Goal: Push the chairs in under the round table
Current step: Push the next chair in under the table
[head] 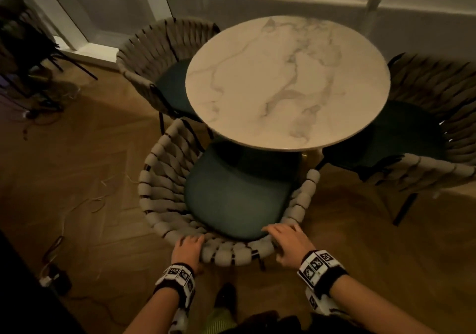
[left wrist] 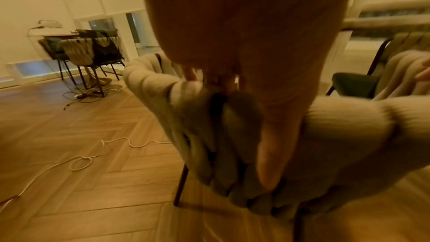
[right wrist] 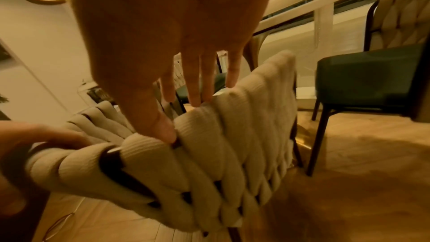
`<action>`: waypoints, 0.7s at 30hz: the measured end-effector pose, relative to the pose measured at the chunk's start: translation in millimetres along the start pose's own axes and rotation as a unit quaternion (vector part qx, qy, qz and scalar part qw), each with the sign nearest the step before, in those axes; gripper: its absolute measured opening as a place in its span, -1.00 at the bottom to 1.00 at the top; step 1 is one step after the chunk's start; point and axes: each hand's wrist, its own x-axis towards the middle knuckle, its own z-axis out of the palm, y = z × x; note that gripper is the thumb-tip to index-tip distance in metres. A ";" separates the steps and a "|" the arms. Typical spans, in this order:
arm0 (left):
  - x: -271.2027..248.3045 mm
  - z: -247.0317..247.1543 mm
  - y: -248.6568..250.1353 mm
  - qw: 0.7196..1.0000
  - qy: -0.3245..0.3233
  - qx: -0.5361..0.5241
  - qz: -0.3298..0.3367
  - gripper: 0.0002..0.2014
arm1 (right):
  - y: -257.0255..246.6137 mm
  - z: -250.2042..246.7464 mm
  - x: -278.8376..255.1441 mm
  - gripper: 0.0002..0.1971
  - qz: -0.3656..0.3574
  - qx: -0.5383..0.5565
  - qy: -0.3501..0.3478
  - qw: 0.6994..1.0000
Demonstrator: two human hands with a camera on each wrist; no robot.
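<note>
The round marble table [head: 287,81] stands in the middle of the head view. Directly before me is the near chair [head: 231,197], with a woven cream backrest and a teal seat whose front lies under the table's edge. My left hand [head: 189,246] grips the backrest rim, fingers curled over the top and the thumb [left wrist: 274,154] down its outside. On the rim further right, my right hand [head: 283,239] rests with straight fingers [right wrist: 195,80] over the top. A second chair [head: 154,58] sits at the table's far left and a third chair [head: 425,127] at its right, both seats partly under the top.
Loose white cord [head: 100,197] and a dark cable with a plug block [head: 51,277] lie on the wooden floor to my left. More dark chairs and cables [head: 25,50] stand at the far left. A wall with windows runs behind the table.
</note>
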 end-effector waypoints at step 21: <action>29.9 -16.8 -86.2 0.985 -0.044 0.113 0.127 -0.42 | -116.4 45.3 43.4 -0.59 0.174 0.002 -0.032 0.984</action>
